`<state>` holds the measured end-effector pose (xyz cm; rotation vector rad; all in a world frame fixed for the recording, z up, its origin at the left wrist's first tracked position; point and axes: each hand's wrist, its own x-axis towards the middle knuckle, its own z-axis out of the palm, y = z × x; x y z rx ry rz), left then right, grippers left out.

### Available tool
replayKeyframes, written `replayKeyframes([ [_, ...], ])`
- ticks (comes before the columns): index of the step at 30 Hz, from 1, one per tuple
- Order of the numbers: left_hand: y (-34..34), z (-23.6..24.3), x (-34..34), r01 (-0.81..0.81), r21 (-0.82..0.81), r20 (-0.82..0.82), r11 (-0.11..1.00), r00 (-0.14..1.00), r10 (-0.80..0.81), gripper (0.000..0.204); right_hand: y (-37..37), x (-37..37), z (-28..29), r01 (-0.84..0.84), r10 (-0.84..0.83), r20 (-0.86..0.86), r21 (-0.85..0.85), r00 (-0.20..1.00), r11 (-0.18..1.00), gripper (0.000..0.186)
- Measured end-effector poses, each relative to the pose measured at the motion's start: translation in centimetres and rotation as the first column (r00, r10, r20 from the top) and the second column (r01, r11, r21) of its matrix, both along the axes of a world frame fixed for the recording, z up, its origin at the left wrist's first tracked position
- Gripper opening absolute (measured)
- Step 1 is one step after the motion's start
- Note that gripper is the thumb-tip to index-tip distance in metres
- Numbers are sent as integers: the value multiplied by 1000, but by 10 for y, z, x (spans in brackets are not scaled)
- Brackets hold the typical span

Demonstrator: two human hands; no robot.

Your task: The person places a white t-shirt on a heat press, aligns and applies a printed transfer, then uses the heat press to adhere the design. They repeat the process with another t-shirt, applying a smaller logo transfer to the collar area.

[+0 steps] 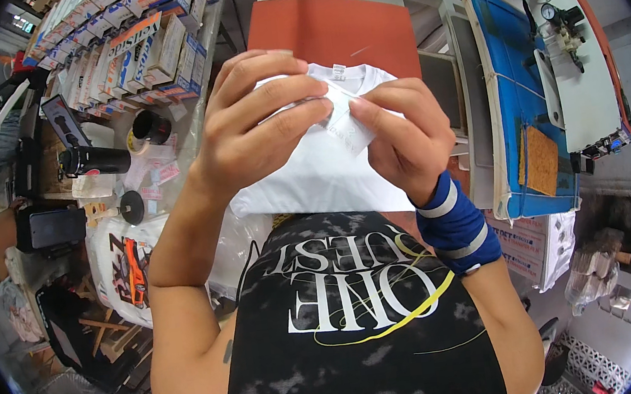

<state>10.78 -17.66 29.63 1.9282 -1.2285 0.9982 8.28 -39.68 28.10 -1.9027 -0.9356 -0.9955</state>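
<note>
- Our left hand (256,122): raised at centre frame, forearm rising from 7 o'clock, fingers curled, pinched onto small white paper slip (339,112).
- Our right hand (402,136): forearm from 5 o'clock, blue wristband w/ grey stripes (455,224), thumb and fingertips clamped on same slip.
- Slip: betw. both hands, just above white T-shirt (320,173).
- T-shirt: lies on orange-red press pad (335,31), 12 o'clock.
- Blue padded board (511,73): 2 o'clock.
- Boxes on shelf (135,50): 10 o'clock.

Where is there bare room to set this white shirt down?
The red-orange flat pad, behind the folded white shirt both hands hold, shows bare beyond the collar. The blue padded board to the right is mostly bare above its cork square. The left shelf is crowded.
</note>
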Motion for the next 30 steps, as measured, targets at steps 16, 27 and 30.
replayKeyframes([
  [16, -11, -175, 30, -261, 179, -621, 949, 718, 315, 18, -27, 84, -165, 436, -28, -996, 14, 89, 900, 24],
  [27, -30, -217, 47, -225, 241, -575, 944, 750, 326, 14, -39, 52, -197, 359, -572, -436, -480, 694, 801, 20],
  [30, -27, -221, 46, -204, 247, -586, 947, 747, 313, 16, -43, 51, -196, 331, -587, -419, -538, 693, 775, 10],
])
